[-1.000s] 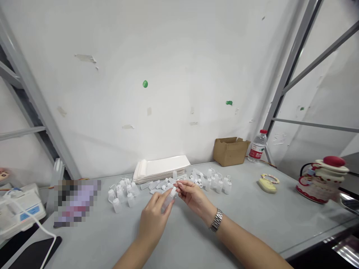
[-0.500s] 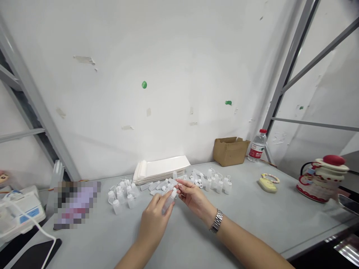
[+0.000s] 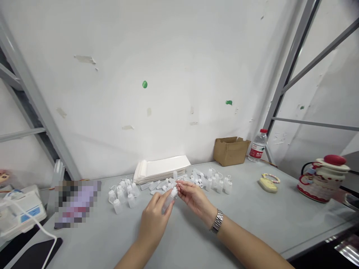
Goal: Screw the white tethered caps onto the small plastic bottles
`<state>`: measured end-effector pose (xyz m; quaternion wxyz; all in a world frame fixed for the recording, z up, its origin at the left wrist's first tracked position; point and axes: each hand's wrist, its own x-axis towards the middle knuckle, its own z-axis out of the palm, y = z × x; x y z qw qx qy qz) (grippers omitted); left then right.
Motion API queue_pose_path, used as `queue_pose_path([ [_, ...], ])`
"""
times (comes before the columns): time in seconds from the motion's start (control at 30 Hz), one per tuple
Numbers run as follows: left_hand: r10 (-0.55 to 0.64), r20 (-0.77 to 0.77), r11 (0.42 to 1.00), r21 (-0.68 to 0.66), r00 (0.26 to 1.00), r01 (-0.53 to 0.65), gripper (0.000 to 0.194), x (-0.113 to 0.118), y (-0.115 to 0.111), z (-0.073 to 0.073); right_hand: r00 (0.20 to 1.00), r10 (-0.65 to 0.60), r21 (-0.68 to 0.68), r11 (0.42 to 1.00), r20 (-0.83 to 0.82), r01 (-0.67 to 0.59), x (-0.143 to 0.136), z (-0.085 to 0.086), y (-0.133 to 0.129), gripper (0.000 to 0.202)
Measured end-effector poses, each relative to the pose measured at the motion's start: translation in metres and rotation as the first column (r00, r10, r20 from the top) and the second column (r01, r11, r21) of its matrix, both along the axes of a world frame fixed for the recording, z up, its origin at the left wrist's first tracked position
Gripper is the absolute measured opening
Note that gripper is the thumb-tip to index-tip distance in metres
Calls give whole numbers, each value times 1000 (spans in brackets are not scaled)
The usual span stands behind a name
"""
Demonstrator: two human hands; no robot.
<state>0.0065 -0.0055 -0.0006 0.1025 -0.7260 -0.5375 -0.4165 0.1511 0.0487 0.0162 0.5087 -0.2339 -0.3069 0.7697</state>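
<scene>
A small translucent squeeze bottle (image 3: 169, 200) with a white top is tilted in the grip of my left hand (image 3: 155, 215). My right hand (image 3: 195, 198), with a metal watch on its wrist, pinches at the bottle's top; whatever lies between those fingertips is too small to make out. Behind the hands lie loose white caps and clear plastic parts (image 3: 160, 185). Several similar small bottles stand in a group to the left (image 3: 131, 200), and another group of capped bottles (image 3: 220, 186) stands to the right.
White flat sheets (image 3: 168, 164) are stacked against the wall. A cardboard box (image 3: 230, 151) and a red-capped water bottle (image 3: 258, 145) stand at the back right. Farther right are a yellow pouch-like item (image 3: 267, 185) and a decorated jug (image 3: 321, 181). A white power strip (image 3: 28, 213) is at left.
The right fingertips have shifted slightly at the bottle's top. My left hand keeps its grip on the bottle, and the view has moved a tiny bit.
</scene>
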Motion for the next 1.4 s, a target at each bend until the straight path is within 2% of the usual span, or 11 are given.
queue_pose_path([
  [0.3,-12,-2,999,41,1000,12,26,0,-1,-1,1000,13,-1,1000,4,-13,-2,-4,3,21],
  [0.57,19,0,998,67,1000,-19,26,-1,-1,1,991,-13,43,999,130,7,-2,-3,-1,19],
  [0.83,29,9,999,20,1000,-29,28,-2,0,2,976,-38,115,993,216,13,-2,0,-2,28],
  [1.4,32,14,999,9,999,-33,27,-3,0,3,953,-80,191,981,294,24,-1,-2,1,28],
])
